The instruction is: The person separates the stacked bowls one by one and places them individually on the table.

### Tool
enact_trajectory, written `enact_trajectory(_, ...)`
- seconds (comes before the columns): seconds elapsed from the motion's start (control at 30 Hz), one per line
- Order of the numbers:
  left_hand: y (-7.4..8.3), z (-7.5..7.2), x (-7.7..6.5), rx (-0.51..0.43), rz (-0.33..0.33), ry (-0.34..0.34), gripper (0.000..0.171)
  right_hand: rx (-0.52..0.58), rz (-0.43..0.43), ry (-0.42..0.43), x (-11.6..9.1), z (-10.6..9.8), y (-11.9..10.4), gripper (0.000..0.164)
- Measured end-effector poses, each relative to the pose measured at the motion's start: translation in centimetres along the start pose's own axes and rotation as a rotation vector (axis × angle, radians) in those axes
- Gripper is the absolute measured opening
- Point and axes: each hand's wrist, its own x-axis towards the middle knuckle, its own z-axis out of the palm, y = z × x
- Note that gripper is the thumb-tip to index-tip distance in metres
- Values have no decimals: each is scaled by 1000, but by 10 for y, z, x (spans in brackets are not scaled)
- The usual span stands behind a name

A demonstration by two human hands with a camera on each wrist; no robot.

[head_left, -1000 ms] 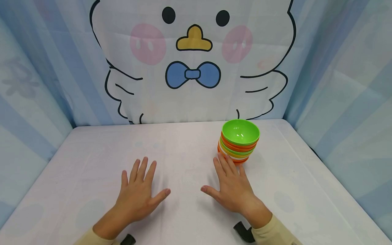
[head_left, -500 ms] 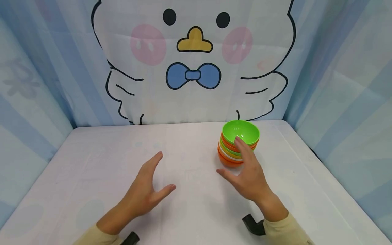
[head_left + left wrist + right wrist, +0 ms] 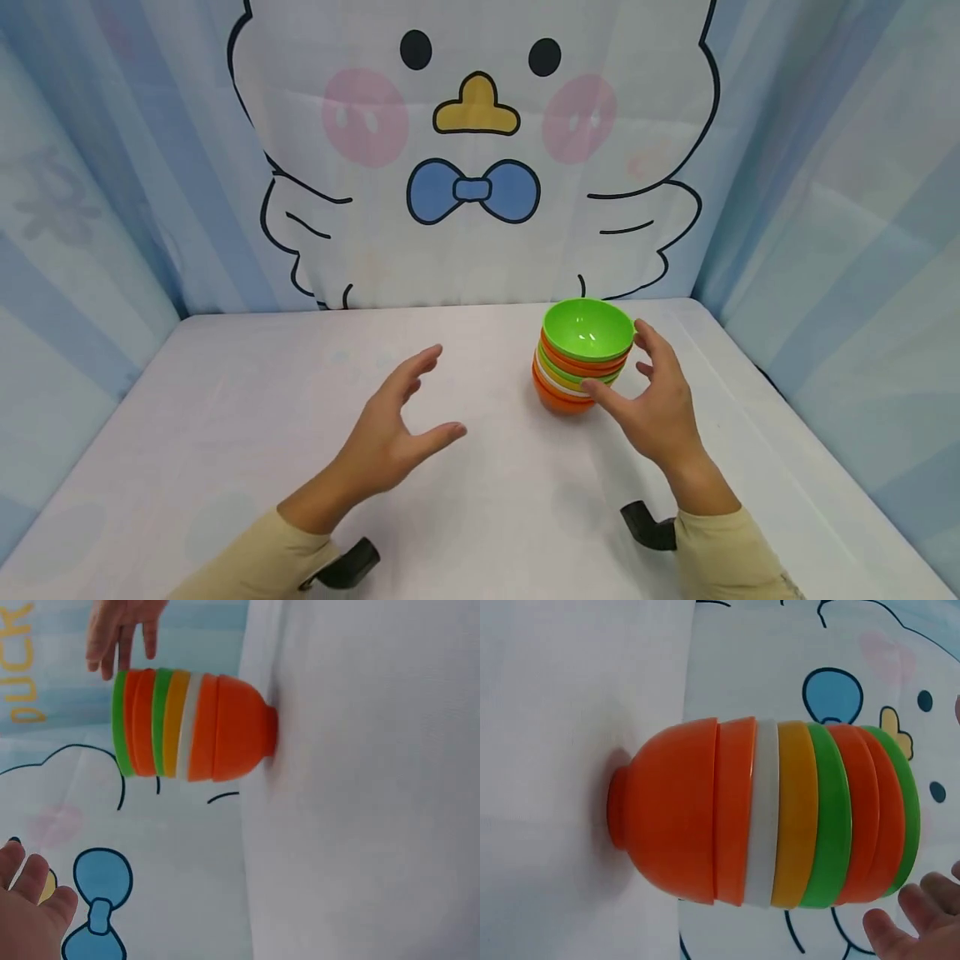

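A stack of nested bowls (image 3: 573, 379) stands upright on the table, right of the middle in the head view. Its top bowl is green (image 3: 588, 329); orange, yellow, white and more green rims show below, with an orange bowl (image 3: 671, 810) at the bottom. My right hand (image 3: 660, 408) is at the stack's right side, thumb in front and fingers loosely bent close to the upper rims. It grips nothing. Off to the left of the stack, my left hand (image 3: 382, 442) hovers over the table, thumb spread from lightly bent fingers, holding nothing.
A white cloth covers the table (image 3: 225, 400). Behind it hangs a curtain (image 3: 472, 258) with a cartoon duck, and pale blue curtains flank both sides. Black wrist camera mounts (image 3: 648, 527) stick out by both sleeves.
My right hand has moved from in front of the bowls to their right side. My left hand has moved forward and right, its fingers turning inward. The stack stays in place.
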Motion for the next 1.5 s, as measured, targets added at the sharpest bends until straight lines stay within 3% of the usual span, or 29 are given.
enact_trajectory(0.13,6,11,21,-64,-2,-24,91,35,101,-46,6,-1,8,95)
enact_trajectory(0.3,6,28,39,-150,-7,-29,99,60,158,-88,10,2,20,98)
enact_trajectory(0.6,3,55,65,-190,-23,-48,95,146,242,-138,15,10,34,103)
enact_trajectory(0.87,-3,74,87,-192,-47,-97,95,200,254,-150,18,18,48,99)
enact_trajectory(1.2,-2,89,114,-145,-106,-176,96,250,280,-167,24,23,50,101)
enact_trajectory(1.5,0,101,132,-163,-178,-245,103,222,296,-207,24,24,53,104)
